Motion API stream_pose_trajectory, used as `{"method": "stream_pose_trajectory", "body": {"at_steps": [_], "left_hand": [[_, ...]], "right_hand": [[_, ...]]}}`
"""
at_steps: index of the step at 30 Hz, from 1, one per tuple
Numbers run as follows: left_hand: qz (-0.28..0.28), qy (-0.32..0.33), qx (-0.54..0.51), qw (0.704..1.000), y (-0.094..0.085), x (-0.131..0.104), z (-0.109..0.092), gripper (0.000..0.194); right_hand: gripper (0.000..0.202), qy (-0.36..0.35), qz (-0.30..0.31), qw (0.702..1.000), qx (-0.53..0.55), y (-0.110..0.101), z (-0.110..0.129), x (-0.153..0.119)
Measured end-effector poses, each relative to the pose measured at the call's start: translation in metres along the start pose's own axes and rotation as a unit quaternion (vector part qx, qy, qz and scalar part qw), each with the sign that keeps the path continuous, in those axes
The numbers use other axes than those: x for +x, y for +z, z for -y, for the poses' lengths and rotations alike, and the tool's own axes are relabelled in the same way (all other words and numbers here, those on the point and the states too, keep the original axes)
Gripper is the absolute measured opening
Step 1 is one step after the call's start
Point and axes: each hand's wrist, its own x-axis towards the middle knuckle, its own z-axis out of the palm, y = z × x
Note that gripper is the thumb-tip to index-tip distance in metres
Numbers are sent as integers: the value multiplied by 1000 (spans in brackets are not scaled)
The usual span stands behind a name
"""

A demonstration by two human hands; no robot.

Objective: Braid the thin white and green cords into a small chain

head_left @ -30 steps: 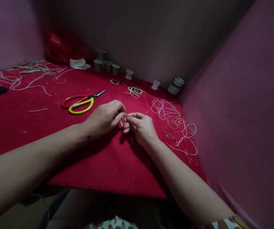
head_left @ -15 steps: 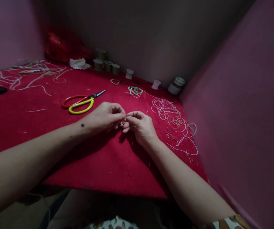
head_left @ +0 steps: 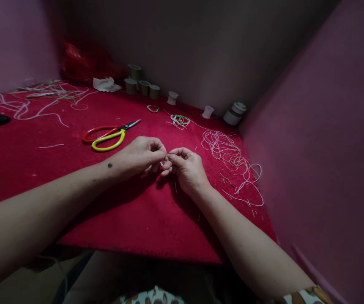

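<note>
Hands: the left hand (head_left: 142,154) and right hand (head_left: 192,169) meet over the middle of the desk (head_left: 156,223). I think they stay close because the thin cord (head_left: 168,156) is so tiny.
Scissors (head_left: 111,135): just beside the left hand, toward the back edge, easy to grab, I guess.
White thread (head_left: 224,147): loose by the right edge, maybe so it won't tangle the fingers.
Left pinch: thumb and finger squeezed on the cord.
Right pinch: thumb and finger squeezed on it too, other fingers curled below.
Cord: up between the fingertips; from far away I can't tell its whole shape.
</note>
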Motion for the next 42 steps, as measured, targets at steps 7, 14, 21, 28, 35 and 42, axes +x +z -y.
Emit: {"method": "stream_pose_trajectory", "body": {"at_steps": [7, 14, 21, 28, 35, 42], "left_hand": [[9, 3, -2, 1000, -3, 0, 2, 9], [6, -3, -3, 1000, -2, 0, 2, 14], [-1, -23, -5, 1000, 0, -3, -6, 18], [2, 2, -22, 1000, -2, 0, 3, 18], [-11, 11, -34, 999, -3, 2, 7, 18], [-15, 23, -30, 999, -3, 2, 9, 16]], "right_hand": [[11, -1, 8, 999, -32, -1, 1, -1], [10, -9, 21, 998, -52, 0, 1, -2], [9, -20, 26, 998, -58, -2, -1, -2], [12, -16, 21, 999, -34, -1, 0, -2], [11, 11, 23, 1000, -16, -1, 2, -4], [7, 16, 23, 999, -39, 0, 2, -5]]}}
